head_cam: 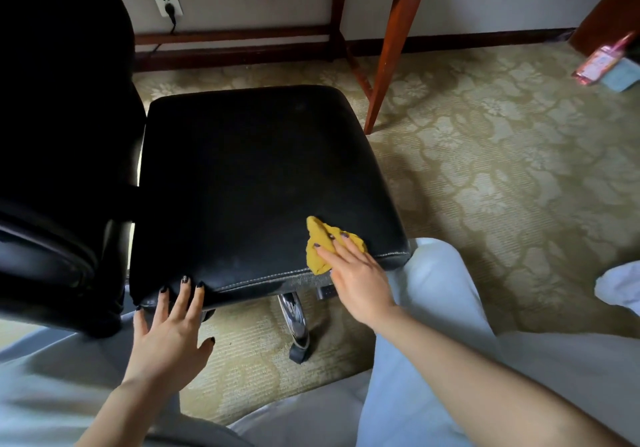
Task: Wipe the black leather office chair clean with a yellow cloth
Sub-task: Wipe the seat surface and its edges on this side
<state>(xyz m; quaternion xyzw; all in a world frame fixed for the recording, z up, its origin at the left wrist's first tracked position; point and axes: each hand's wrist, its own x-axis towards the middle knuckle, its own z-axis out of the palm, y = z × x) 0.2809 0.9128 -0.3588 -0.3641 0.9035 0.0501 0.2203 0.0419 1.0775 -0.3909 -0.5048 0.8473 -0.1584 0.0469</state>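
HANDS: my left hand (173, 329) is resting flat, fingers spread, on the near-left edge of the black leather office chair (259, 169) | my right hand (356, 273) is pressing, fingers straight, the crumpled yellow cloth (320, 244) onto the seat's near-right corner | STEP: wiping the seat | NEXT, I judge: sweeping far and leftward, then the tall black padded backrest (62, 100).

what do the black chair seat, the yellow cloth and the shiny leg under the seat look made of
Black chair seat: leather or leather-look vinyl, smooth, slight sheen, pale stitching along the front edge.
Yellow cloth: soft matte fabric, bunched into folds; weave too small to tell.
Shiny leg under the seat: probably chromed metal, mirror-like reflections.
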